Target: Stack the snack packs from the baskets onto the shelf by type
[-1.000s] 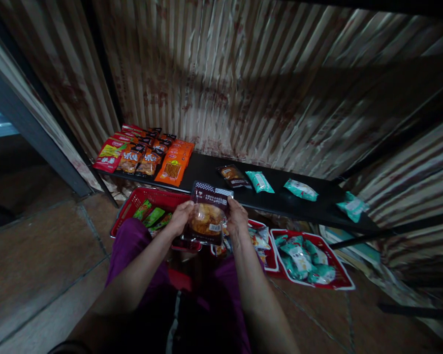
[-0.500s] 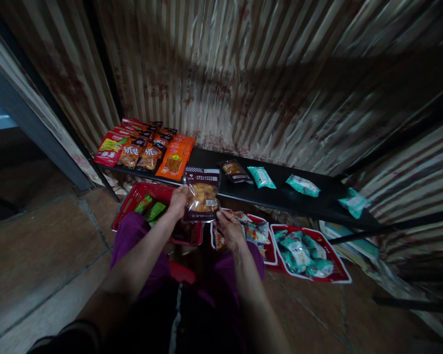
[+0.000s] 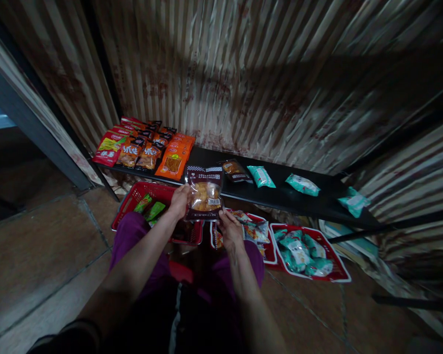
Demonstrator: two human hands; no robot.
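Between my two hands is a dark brown snack bag [image 3: 204,193] with a clear window that shows yellowish pieces. My left hand [image 3: 180,200] pinches its left edge, and my right hand [image 3: 230,227] grips its lower right corner. The bag is held up in front of the edge of a black shelf [image 3: 276,204]. Just behind it on the shelf lies a similar brown bag [image 3: 236,171]. To the left an orange snack bag [image 3: 175,157] rests beside several orange-and-black bags [image 3: 149,155] and red bags [image 3: 109,148].
Three teal packets, one of them the middle packet [image 3: 302,185], lie spread along the shelf's right part. Below stand a red basket [image 3: 133,194] with green packets, a middle basket [image 3: 271,251] of mixed packets, and a right basket [image 3: 339,263] of teal packets. A corrugated sheet [image 3: 221,73] backs the shelf.
The brown bag has shifted slightly to the right, with both hands still on it. The things on the shelf and in the baskets stay as they were.
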